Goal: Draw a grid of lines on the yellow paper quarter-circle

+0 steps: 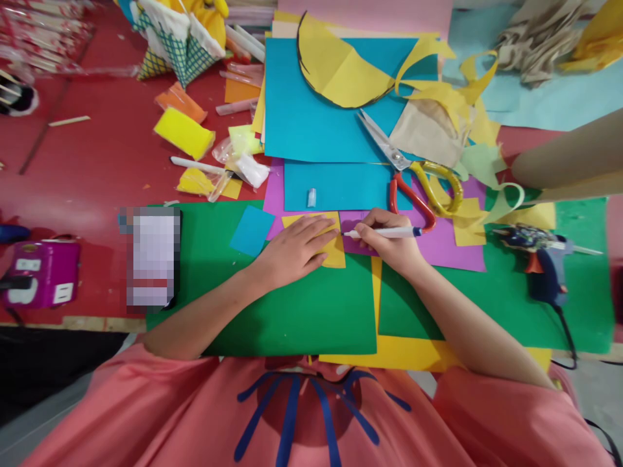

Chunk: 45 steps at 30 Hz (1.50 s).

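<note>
My left hand [298,248] lies flat, fingers stretched out, pressing on a small yellow paper piece [335,250]. My right hand [389,243] is closed round a white pen with a blue cap [389,232]. The pen's tip touches the right edge of the yellow piece, over a purple sheet [448,246]. Both rest on green paper sheets [302,311]. A small blue square [252,229] lies just left of my left hand.
Scissors with red and yellow handles [413,178] lie above my right hand on blue sheets [311,110]. A glue gun [540,256] rests at the right. Another person's arm [569,162] reaches in from the right. A pink device [41,272] sits at the left, with yellow scraps beyond.
</note>
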{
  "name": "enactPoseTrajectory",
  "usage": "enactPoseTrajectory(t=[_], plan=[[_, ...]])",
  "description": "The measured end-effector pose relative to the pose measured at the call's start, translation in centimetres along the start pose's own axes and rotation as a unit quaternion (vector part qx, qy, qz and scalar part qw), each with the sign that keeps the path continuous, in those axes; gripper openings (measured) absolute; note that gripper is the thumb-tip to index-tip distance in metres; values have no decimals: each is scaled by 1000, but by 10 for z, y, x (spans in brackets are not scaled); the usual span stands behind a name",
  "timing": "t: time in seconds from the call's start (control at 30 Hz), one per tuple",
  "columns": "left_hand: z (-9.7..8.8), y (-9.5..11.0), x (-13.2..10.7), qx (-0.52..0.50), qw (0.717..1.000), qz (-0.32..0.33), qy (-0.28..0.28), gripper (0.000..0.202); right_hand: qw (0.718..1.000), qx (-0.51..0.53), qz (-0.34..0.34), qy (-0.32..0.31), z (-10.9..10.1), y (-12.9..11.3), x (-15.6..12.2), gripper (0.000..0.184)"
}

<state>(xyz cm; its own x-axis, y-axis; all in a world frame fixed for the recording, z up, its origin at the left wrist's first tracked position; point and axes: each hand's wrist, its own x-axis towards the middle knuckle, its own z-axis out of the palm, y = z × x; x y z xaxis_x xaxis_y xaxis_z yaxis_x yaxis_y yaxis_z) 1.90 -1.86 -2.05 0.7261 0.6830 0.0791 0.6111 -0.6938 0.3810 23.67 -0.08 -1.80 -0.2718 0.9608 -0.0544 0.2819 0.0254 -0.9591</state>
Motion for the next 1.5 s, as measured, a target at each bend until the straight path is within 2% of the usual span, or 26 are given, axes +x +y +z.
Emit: enactPoseTrajectory(t=[0.37,0.67,0.9,1.3,1.5], plan=[[1,-1,-2,4,1000,3,1,35,999,-35,-9,-10,1,-2,1,23],[0,0,-1,-14,1000,-8,-10,35,998,-41,14,-34,-1,-8,1,24],[1,0,0,-6,999,-34,-21,35,1000,16,4,5,-3,-1,-2,23],[3,-1,0,6,999,-39,-22,37,1000,-16,11,-6,2,-3,-6,27],[3,-1,0,7,999,-36,-20,37,999,-38,-8,-7,2,-4,-5,26]])
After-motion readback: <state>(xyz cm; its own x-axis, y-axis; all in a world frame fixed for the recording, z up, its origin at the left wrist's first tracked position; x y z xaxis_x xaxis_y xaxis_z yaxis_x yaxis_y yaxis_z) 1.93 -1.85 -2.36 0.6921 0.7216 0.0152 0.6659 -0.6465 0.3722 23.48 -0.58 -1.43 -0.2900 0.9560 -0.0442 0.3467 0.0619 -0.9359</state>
